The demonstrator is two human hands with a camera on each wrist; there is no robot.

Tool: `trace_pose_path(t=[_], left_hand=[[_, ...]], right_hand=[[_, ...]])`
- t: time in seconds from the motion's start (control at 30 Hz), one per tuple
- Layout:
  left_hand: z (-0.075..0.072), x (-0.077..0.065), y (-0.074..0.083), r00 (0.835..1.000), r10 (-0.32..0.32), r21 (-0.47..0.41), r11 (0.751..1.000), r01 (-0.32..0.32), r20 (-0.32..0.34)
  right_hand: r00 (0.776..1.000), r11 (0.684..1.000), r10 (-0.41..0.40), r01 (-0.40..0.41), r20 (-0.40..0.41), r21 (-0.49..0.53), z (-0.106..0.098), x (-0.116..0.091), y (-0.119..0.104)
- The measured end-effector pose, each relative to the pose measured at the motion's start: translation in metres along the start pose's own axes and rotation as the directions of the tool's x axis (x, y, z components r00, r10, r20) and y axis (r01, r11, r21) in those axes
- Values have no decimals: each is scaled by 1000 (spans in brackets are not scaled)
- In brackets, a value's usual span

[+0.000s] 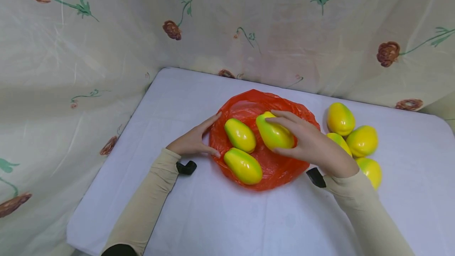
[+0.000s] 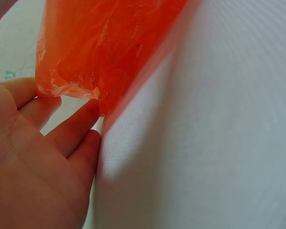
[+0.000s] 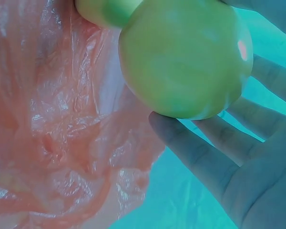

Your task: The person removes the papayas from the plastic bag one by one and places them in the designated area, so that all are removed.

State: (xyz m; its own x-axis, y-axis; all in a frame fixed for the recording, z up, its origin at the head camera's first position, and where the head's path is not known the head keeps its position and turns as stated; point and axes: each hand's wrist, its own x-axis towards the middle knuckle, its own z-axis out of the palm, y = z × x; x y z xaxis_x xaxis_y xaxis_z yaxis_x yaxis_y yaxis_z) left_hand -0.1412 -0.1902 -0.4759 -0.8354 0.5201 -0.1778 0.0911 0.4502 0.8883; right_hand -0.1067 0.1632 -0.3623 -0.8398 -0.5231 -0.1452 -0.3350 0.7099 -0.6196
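A red plastic bag (image 1: 281, 169) lies spread on the white table, its rim a rough circle. Two glossy yellow-green papayas, an upper one (image 1: 240, 135) and a lower one (image 1: 243, 166), rest on its left half. My right hand (image 1: 307, 141) grips a third papaya (image 1: 273, 131) over the right half, fingers and thumb around its sides. In the right wrist view that papaya (image 3: 186, 57) fills the top, beside the crinkled bag (image 3: 66, 124). At the left rim my left hand (image 1: 193, 139) is spread; its fingertips (image 2: 93, 107) touch the bag's edge (image 2: 109, 47).
Several more papayas (image 1: 361, 141) cluster on the right of the table, partly behind my right forearm. The white tabletop (image 1: 220, 224) ends at a floral curtain (image 1: 227, 19) at the back and left. Dark wrist straps (image 1: 186, 167) show at both sleeves.
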Motion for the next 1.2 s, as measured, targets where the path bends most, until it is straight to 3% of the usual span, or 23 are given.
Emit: trace_pose_path(t=[0.17,0.5,1.2], left_hand=[[0,0,0,1000,10,-7,1000,-10,3],[1,0,0,1000,-6,-3,1000,6,-4],[3,0,1,1000,-19,28,999,19,-12]], right_hand=[[1000,1000,3,-4,-26,-23,1,-11,2],[995,993,-81,75,-58,-94,5,-27,13],[996,994,6,-16,-85,-108,17,-64,39]])
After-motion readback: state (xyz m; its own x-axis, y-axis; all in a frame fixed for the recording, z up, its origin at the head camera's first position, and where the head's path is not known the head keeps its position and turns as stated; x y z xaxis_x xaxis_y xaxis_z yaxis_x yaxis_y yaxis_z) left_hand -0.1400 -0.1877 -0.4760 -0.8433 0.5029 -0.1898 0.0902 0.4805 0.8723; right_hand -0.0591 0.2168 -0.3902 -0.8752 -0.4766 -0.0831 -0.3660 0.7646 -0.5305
